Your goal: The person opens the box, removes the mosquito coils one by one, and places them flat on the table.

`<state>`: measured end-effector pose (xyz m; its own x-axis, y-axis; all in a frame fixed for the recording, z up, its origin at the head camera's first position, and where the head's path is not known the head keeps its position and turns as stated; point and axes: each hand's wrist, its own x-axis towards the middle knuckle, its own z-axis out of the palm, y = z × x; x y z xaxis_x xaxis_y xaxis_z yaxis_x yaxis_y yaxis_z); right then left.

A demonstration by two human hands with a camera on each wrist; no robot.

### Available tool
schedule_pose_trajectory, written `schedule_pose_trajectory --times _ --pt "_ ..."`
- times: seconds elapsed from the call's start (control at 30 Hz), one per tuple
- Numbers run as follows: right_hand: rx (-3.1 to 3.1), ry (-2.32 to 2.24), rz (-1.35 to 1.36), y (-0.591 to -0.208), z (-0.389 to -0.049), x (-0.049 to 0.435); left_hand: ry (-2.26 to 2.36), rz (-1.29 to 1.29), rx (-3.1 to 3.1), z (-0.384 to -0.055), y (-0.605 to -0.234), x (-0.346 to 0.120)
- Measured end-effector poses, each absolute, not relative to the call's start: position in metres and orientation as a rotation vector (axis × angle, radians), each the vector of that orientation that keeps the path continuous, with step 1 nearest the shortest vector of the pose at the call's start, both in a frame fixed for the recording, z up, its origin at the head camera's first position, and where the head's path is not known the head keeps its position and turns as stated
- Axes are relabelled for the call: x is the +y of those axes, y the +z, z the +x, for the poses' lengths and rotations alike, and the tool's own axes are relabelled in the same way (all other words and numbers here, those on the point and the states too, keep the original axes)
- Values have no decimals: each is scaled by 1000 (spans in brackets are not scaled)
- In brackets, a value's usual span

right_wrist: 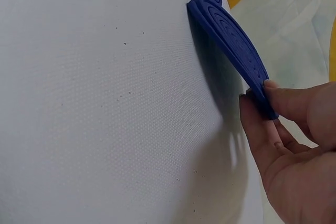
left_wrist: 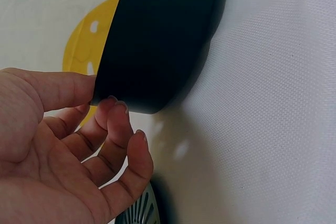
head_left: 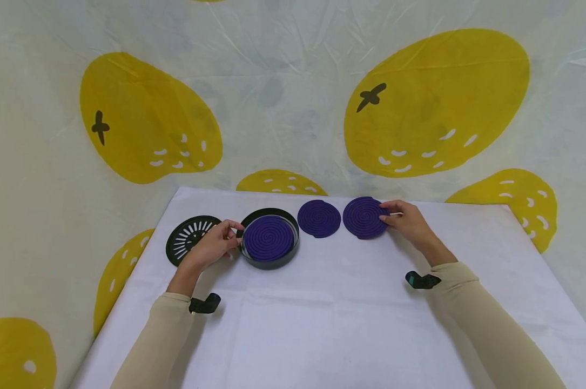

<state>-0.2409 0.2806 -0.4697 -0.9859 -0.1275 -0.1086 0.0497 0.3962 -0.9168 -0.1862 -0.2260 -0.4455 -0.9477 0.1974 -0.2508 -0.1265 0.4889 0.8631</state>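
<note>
1. The left hand (head_left: 217, 244) is pinching the rim of a dark round pan (head_left: 273, 265) between thumb and fingers, a side grip that is probably steadying it while leaving the inside uncovered.
2. A spiral disc (head_left: 268, 237) is sitting in the pan, ridges facing up.
3. The right hand (head_left: 406, 221) is clamping the edge of the right-hand purple disc (head_left: 365, 218) — thumb above, fingers beneath — and holding that edge raised (a shadow is showing under it), seemingly because something so thin needs an edge grip.
4. The middle purple disc (head_left: 319, 219) is lying between them on the white surface (head_left: 322, 313).
5. A slotted black disc (head_left: 183, 243) is resting at left, partly hidden by the left hand.
</note>
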Motion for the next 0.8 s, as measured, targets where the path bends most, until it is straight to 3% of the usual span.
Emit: schedule_pose_trajectory --times 0.5,0.8 --pt "2771 -1255 -103 -462 -233 283 1450 86 2420 -187 -448 -226" --pt "2548 -1613 -88 -449 -225 274 1442 86 2431 -187 -447 -226"
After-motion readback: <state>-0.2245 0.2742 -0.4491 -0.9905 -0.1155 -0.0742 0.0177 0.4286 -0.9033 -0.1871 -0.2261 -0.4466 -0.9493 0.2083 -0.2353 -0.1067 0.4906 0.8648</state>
